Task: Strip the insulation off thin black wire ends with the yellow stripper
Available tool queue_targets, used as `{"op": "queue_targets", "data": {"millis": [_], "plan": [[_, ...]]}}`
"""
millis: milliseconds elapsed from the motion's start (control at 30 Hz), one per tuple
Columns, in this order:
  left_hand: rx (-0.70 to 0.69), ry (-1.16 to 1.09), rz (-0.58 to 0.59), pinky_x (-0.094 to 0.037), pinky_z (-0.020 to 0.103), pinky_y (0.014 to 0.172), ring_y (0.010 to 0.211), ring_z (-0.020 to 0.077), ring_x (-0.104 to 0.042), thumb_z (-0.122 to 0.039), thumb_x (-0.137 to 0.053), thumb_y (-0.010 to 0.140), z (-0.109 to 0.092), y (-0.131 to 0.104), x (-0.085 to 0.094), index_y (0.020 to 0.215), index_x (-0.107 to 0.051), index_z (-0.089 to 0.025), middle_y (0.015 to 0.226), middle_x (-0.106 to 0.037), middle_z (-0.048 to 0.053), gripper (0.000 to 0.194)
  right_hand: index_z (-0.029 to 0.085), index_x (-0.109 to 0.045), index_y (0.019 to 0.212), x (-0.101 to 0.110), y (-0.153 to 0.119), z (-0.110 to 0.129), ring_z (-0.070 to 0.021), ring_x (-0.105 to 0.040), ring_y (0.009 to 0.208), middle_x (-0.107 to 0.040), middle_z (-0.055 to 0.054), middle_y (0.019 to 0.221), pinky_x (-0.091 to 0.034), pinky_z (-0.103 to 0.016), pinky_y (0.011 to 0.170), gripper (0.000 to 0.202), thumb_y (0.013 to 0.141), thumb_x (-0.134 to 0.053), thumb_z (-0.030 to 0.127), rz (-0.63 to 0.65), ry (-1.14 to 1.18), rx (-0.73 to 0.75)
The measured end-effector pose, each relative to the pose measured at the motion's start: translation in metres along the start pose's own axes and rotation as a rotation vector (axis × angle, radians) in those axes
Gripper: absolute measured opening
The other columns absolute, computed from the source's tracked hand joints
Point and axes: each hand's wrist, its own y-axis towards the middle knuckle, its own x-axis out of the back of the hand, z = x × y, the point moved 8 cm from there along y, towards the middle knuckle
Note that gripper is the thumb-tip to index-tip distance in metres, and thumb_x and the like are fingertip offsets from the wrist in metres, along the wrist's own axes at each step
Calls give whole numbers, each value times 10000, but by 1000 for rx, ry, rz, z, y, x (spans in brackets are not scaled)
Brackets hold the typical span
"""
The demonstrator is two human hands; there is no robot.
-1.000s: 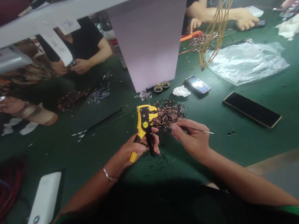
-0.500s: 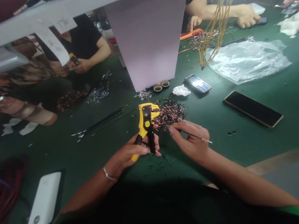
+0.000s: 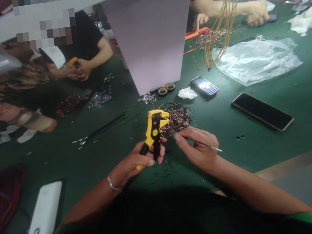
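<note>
My left hand (image 3: pixel 142 156) is wrapped round the handles of a yellow and black wire stripper (image 3: pixel 154 128), whose jaws point up and to the right. Between thumb and fingers, my right hand (image 3: pixel 200 145) pinches a thin dark wire (image 3: pixel 206 146) with a silvery end sticking out to the right past the palm. Just beyond both hands lies a heap of short copper and black wire scraps (image 3: pixel 177 118). To the left, a bundle of black wires (image 3: pixel 105 125) with pale metal tips rests on the green table.
Behind the heap are tape rolls (image 3: pixel 166 89), crumpled tissue (image 3: pixel 187 93) and a keypad phone (image 3: pixel 205 86). A smartphone (image 3: pixel 262 111) and plastic bag (image 3: pixel 258 61) lie right; a white power bank (image 3: pixel 44 212) and red cable coil (image 3: pixel 3 206) left. Co-workers' hands (image 3: pixel 80 69) are across the table.
My left hand has squeezed the wire stripper's handles closer together, and its head has tilted slightly to the right. My right hand keeps its pinch on the wire, nearly in place.
</note>
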Motion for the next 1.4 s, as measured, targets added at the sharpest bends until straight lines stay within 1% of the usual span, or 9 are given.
{"op": "queue_targets", "data": {"millis": [100,267,400,500,733,1033,1133,1233,1400], "plan": [[-13,26,-36,-474,312,657,671,148,-587,-141,-702,610,-1,-1,3,1101,-644,-115,842,-650,54,496,203,-652,759,1,0,2,-117,-613,516,-681,8,614,-517,-245,511,153,851,-649,80,-1,5,3],[-12,85,-100,-498,291,587,601,141,-611,-139,-716,644,-1,-3,5,1020,-638,-122,757,-670,36,385,214,-658,738,0,0,1,-124,-613,506,-686,5,608,-517,-255,501,167,861,-636,102,9,-12,-32],[-46,139,-113,-521,289,556,568,144,-629,-179,-721,709,-4,-4,4,975,-619,-120,718,-683,38,290,217,-659,732,0,0,-1,-121,-603,499,-685,6,602,-518,-261,503,167,867,-624,125,6,-14,-44],[-87,218,-132,-547,292,571,567,146,-650,-198,-724,756,-5,-5,6,973,-609,-117,711,-691,39,258,213,-657,724,1,0,-2,-118,-598,496,-684,4,597,-514,-259,504,171,868,-622,128,9,-15,-56],[-116,364,-247,-515,242,460,448,118,-611,-276,-721,817,-3,-9,17,916,-578,-129,610,-660,-2,228,201,-651,715,1,0,-1,-112,-586,493,-667,8,589,-497,-249,498,173,862,-632,112,5,41,-72],[-114,505,-350,-480,211,445,394,89,-564,-287,-726,804,-1,-10,20,828,-576,-137,508,-617,-32,214,191,-665,676,-2,-2,-13,-107,-569,473,-649,6,560,-481,-261,489,193,865,-635,163,47,95,-246],[-100,461,-364,-472,206,423,382,91,-560,-278,-731,790,4,-10,23,820,-577,-139,511,-617,-34,210,193,-679,682,-4,-6,-23,-114,-576,488,-655,-1,568,-486,-266,488,189,867,-639,204,45,116,-327],[-87,333,-347,-471,214,392,372,100,-552,-282,-734,778,8,-8,24,827,-577,-137,522,-616,-33,219,194,-691,700,-6,-10,-31,-118,-583,490,-657,0,566,-492,-266,478,180,867,-647,245,28,156,-389],[-57,99,-259,-505,260,403,419,133,-582,-260,-744,730,10,-3,18,887,-597,-119,590,-642,-3,257,191,-684,687,-8,-7,-28,-110,-567,467,-651,6,551,-484,-259,476,179,860,-646,215,46,135,-324]]}}
